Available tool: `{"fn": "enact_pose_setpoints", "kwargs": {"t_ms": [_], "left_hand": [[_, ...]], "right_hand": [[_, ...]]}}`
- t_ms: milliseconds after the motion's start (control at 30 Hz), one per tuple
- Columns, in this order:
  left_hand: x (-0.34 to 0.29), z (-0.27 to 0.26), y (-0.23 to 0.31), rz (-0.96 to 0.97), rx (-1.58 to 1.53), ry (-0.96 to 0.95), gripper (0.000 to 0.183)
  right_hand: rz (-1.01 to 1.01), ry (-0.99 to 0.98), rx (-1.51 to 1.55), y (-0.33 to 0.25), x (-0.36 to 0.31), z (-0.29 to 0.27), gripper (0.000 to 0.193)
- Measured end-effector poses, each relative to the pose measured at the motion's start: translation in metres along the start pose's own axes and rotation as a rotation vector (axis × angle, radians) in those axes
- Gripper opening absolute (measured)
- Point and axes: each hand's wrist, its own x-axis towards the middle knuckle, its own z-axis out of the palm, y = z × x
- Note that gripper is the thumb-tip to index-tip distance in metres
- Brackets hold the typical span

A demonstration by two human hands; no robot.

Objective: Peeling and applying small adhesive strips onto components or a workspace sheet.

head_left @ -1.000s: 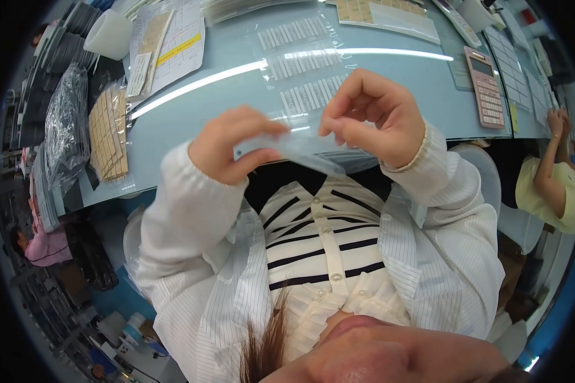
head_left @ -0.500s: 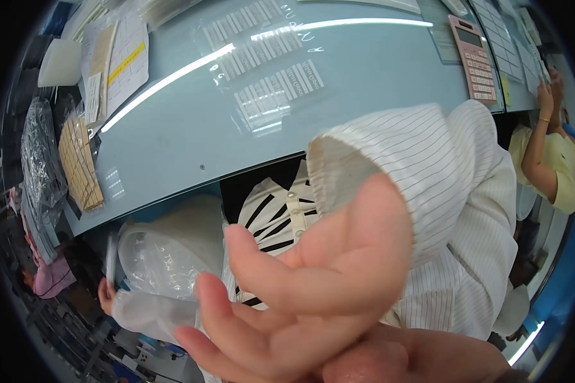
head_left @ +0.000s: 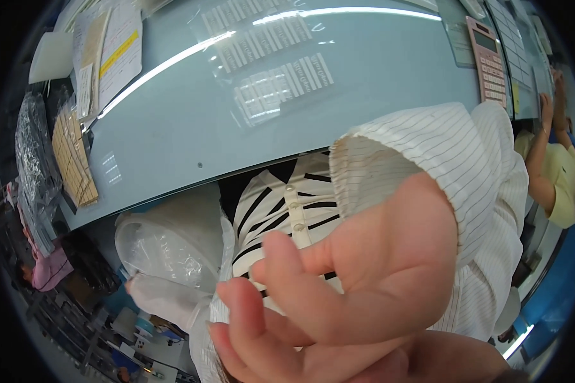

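My right hand (head_left: 377, 274) is raised large and close in the lower middle, out of a wide white pinstriped sleeve (head_left: 421, 140). Its fingers are loosely bent, apart from each other and pointing left, and nothing shows between them. At the lower left, my left forearm reaches out in a pale sleeve (head_left: 172, 300), beside a whitish bin (head_left: 124, 246) lined with clear plastic. Only a sliver of my left hand (head_left: 130, 285) shows at the cuff; its fingers are hidden. Behind my right hand is a cream top with black stripes (head_left: 294, 191).
A blue-grey glass-topped table (head_left: 172, 140) spans the upper part, with barcode label sheets (head_left: 281, 89) on it. A pink calculator (head_left: 490, 67) lies at the right. Papers (head_left: 118, 51), bundled tan cards (head_left: 73, 156) and plastic bags (head_left: 35, 159) crowd the left. Another person's arm (head_left: 543, 140) shows far right.
My right hand has shifted right and slightly down, its fingers still bent. My left hand, whose fingers showed beside a thin pale object, has turned mostly out of sight, and that object no longer shows.
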Motion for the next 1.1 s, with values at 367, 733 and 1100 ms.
{"fn": "enact_pose_setpoints", "kwargs": {"t_ms": [367, 733, 1100], "left_hand": [[0.018, 0.140, 0.128, 0.760, 0.066, -0.434, 0.052], [-0.004, 0.200, 0.156, 0.884, 0.051, -0.849, 0.116], [0.002, 0.180, 0.124, 0.832, -0.079, -0.885, 0.143]], "right_hand": [[0.200, 0.068, 0.241, -0.023, -0.034, 0.000, 0.011], [0.932, -0.510, 0.035, 0.042, -0.157, -0.022, 0.038], [1.080, -0.609, 0.195, 0.080, -0.239, 0.017, 0.049]]}}
